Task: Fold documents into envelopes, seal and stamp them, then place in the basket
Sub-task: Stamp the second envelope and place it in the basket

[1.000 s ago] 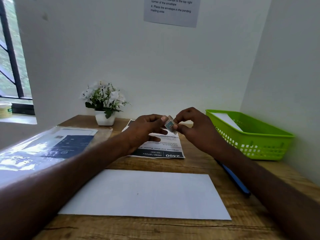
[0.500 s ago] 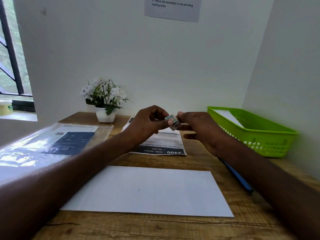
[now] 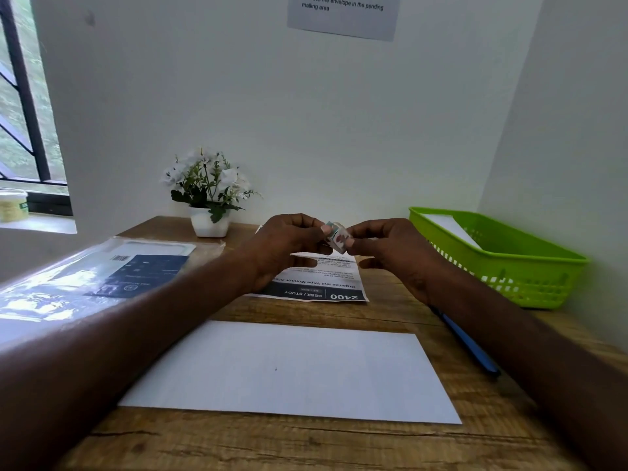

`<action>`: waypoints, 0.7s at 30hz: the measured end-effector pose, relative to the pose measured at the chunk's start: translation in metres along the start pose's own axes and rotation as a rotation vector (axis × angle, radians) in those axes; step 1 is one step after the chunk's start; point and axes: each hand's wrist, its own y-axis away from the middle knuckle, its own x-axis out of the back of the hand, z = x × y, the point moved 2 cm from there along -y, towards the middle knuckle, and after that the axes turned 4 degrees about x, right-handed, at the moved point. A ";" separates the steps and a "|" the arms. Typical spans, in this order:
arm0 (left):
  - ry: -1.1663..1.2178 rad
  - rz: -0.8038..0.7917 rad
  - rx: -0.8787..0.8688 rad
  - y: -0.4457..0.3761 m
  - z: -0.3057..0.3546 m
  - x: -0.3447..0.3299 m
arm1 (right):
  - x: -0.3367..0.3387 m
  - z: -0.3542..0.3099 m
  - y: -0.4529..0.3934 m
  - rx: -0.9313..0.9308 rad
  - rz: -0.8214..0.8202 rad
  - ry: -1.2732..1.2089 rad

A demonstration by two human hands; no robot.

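Above the desk (image 3: 390,311), left hand (image 3: 289,246) and right hand (image 3: 390,246) each keep a pinching grip on a stamp (image 3: 338,236): featherlight, flimsy, likely sticky; hold its edges.

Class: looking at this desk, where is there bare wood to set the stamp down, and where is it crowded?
Bare wood lies between the white envelope and printed sheet, and along the near edge. The back is crowded: plant, both hands pinching the stamp, green basket.

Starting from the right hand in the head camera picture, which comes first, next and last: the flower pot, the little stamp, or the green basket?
1. stamp: pinched by the right hand itself.
2. green basket: on the right, against the wall.
3. flower pot: back left, past the left hand.
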 end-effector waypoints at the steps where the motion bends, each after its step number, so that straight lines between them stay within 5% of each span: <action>1: -0.001 0.004 0.004 0.000 0.000 0.000 | 0.000 0.000 0.000 -0.005 -0.004 0.017; 21: 0.095 0.138 0.031 -0.002 -0.001 0.006 | 0.002 0.003 0.001 -0.015 0.030 0.242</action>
